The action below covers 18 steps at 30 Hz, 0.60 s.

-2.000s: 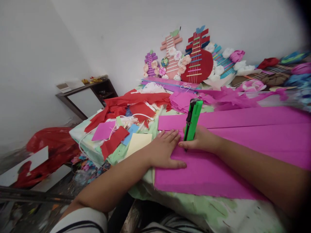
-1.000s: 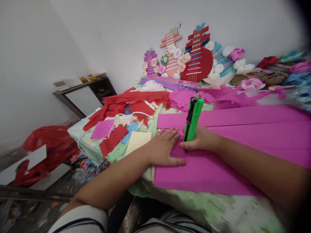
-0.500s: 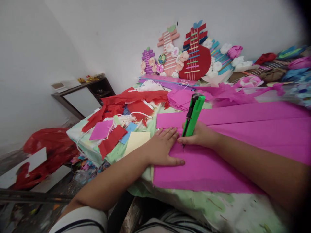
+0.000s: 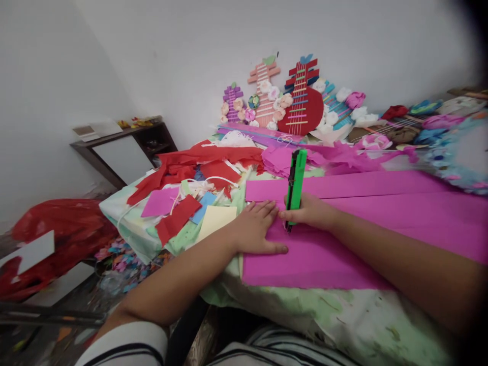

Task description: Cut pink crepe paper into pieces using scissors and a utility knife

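Note:
A large magenta sheet (image 4: 343, 264) lies across the table, its near edge close to my body. My left hand (image 4: 257, 227) rests flat on the sheet's left end, fingers spread and pointing away from me. Just right of it, my right hand (image 4: 308, 211) grips a green utility knife (image 4: 296, 185) held nearly upright. The knife's tip meets the magenta surface beside my left fingers; the blade itself is too small to make out. A magenta strip (image 4: 324, 187) lies along the far side of the sheet.
Cut pieces, among them a red rectangle (image 4: 178, 218) and a cream card (image 4: 217, 219), lie left of the sheet. Paper instruments, including a red lute (image 4: 314, 109), lean on the back wall. A red plastic bag (image 4: 68, 223) and scraps cover the floor at left.
The knife has tipped from leaning right to nearly upright in my right hand. My left hand stays flat in place. The camera view has shifted slightly.

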### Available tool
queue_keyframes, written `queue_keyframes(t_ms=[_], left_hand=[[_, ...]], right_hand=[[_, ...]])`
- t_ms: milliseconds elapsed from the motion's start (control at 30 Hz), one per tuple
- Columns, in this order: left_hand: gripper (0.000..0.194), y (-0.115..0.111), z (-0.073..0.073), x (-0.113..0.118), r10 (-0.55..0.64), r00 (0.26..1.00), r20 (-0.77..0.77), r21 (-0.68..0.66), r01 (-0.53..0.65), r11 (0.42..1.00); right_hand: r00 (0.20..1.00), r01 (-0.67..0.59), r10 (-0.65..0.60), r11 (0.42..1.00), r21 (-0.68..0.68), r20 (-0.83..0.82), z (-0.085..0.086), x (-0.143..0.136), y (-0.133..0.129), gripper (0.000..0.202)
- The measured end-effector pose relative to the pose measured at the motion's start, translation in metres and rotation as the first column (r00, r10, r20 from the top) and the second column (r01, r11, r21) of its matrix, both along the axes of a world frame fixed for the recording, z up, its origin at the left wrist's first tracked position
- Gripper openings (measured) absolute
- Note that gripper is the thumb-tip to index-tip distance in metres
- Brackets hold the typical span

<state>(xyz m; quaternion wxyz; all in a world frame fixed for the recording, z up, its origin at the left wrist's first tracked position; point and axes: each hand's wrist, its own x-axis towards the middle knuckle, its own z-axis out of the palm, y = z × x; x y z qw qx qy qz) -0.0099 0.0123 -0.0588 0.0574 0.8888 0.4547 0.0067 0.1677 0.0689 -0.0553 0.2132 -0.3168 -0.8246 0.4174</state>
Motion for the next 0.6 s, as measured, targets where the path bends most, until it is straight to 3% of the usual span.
queue_keyframes(t_ms=[400,600], left_hand=[[0.095,-0.0021,0.0019,0.0004,0.014,1.000,0.003,-0.013,-0.014,1.000],[0.097,-0.0013,0.0038,0.0017,0.009,1.000,-0.004,-0.023,-0.009,1.000]], right_hand=[[0.997,-0.043,0.037,0.994,0.099,0.062,-0.0044,-0.0023,-0.0027,0.040],[0.990,-0.139,0.140,0.985,0.104,0.001,-0.0049,0.0003,-0.0011,0.045]])
